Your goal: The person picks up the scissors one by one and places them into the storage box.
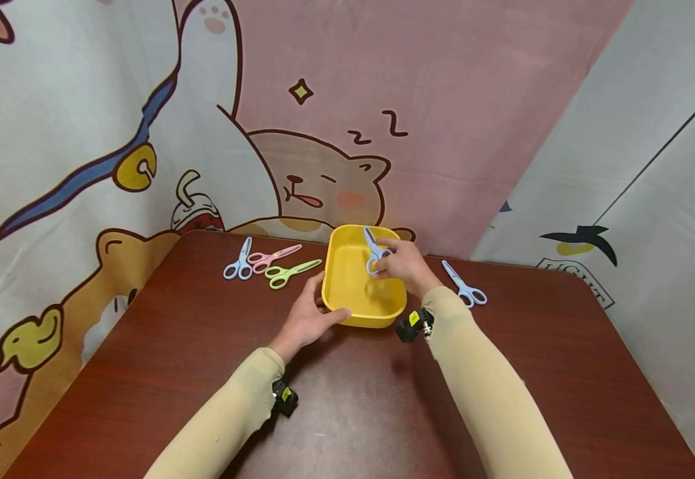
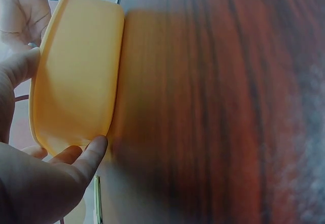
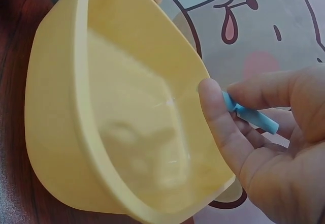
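With left hand (image 1: 310, 314) gripping the tub (image 1: 371, 320), I'm apparently placing scissors (image 1: 374, 249) pinched in right hand (image 1: 407, 265), needing gentle release inside.

The person's left sleeve (image 1: 218, 422) and right sleeve (image 1: 491, 379), at seven and five o'clock, are long, plain and pale yellow — close-fitting cloth. Near the wrists are the left camera (image 1: 288, 405) and right camera (image 1: 407, 331) — small, black and boxy, each with a yellow-green patch (image 1: 414, 318); silvery metal (image 1: 427, 328) shows on the right one.
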A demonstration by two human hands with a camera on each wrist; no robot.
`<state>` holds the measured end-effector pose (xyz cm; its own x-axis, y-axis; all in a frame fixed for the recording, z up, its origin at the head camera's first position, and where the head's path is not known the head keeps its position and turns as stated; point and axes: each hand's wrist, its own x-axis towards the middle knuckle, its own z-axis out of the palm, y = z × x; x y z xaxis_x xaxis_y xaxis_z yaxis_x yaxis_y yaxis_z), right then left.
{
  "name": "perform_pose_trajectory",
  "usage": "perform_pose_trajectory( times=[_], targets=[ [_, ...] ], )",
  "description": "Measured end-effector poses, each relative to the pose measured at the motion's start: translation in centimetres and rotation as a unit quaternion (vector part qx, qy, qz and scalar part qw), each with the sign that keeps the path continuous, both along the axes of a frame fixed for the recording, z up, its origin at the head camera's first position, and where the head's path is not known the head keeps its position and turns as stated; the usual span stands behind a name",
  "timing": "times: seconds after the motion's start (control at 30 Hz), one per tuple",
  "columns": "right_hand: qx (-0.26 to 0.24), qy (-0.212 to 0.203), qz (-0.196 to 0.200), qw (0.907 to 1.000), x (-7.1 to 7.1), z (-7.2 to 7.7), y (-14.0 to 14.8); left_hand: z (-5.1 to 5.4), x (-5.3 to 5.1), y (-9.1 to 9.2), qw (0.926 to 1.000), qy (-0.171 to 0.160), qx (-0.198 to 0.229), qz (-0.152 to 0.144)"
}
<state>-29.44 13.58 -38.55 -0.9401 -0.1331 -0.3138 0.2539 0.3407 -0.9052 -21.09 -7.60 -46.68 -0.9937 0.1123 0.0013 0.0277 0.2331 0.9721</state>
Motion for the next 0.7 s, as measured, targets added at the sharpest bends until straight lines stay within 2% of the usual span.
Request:
perform_pose_trajectory(
  times=[0.7],
  targets=[
    [-0.003, -0.029, 0.019, 0.9994, -1.3, -0.8, -1.0, -0.1, 0.1, -0.2, 1.0000, 0.006, -0.005, -0.004]
  ],
)
